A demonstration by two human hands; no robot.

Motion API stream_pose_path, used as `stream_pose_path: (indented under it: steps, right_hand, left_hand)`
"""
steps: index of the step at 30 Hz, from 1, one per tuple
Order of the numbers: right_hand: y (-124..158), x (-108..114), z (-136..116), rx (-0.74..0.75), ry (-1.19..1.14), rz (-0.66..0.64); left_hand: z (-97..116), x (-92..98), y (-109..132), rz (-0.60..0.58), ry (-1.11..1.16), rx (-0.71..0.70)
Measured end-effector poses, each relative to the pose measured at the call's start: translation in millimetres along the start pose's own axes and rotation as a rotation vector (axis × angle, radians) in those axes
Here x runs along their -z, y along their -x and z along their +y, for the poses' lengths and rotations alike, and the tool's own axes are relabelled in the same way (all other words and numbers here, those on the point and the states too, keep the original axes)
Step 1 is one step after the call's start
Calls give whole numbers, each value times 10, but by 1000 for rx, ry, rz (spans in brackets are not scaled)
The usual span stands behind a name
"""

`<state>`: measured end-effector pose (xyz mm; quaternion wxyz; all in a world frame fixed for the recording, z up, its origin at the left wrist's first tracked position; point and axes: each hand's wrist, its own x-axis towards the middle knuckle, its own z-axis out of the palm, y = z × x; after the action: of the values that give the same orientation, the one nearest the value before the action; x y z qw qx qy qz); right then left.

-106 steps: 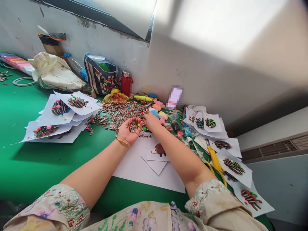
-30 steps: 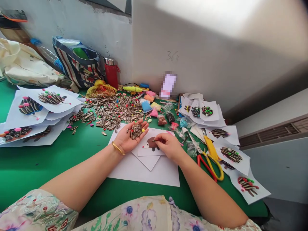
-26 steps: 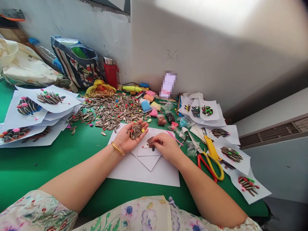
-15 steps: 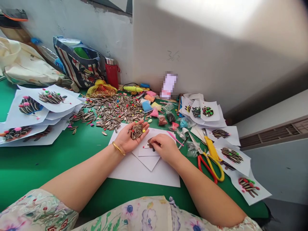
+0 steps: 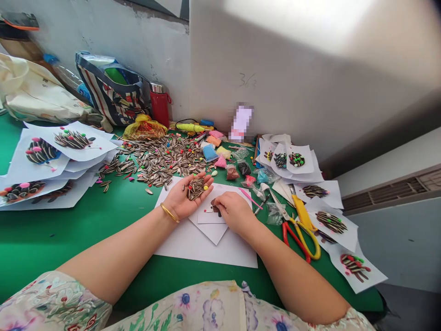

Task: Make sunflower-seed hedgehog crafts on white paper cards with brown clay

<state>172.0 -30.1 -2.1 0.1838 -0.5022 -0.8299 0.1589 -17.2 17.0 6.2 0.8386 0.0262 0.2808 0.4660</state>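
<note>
My left hand (image 5: 182, 196) lies palm up, slightly cupped, and holds a small heap of striped sunflower seeds (image 5: 195, 188) with a yellow bead among them. To its right, my right hand (image 5: 237, 212) is closed in a pinch over a small white card (image 5: 206, 219). Its fingertips touch a brown clay shape (image 5: 216, 207) on that card, which has a pointed white part with a red dot like an animal's snout. Whatever the pinch may hold is hidden by the fingers. Beneath the card are another card and a larger white sheet (image 5: 203, 254).
A wide pile of sunflower seeds (image 5: 165, 158) with coloured beads covers the back. Clay packets (image 5: 210, 152) lie right of it. Scissors (image 5: 310, 236), red-handled pliers (image 5: 296, 242) and a yellow cutter (image 5: 303, 212) are at right. Finished seed-hedgehog cards (image 5: 74, 139) are stacked on both sides.
My right fingers have shifted very slightly over the brown clay shape. The left hand stays still with its seeds.
</note>
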Motion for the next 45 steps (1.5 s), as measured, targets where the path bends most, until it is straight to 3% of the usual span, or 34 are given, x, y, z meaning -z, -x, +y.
stream_pose_path:
  steps: [8, 16, 26, 39, 45]
  right_hand:
    - [11, 39, 3, 11, -41, 18]
    - [-3, 172, 78, -41, -54, 273]
    - [-221, 189, -160, 19, 20, 246]
    - [-494, 115, -291, 25, 133, 203]
    - [-480, 157, -307, 37, -74, 299]
  left_hand:
    - [3, 28, -8, -20, 8, 6]
    - [-7, -15, 32, -36, 15, 7]
    - [-10, 16, 40, -159, -25, 85]
    - [-41, 9, 5, -117, 38, 114]
    - [-34, 0, 10, -109, 7, 117]
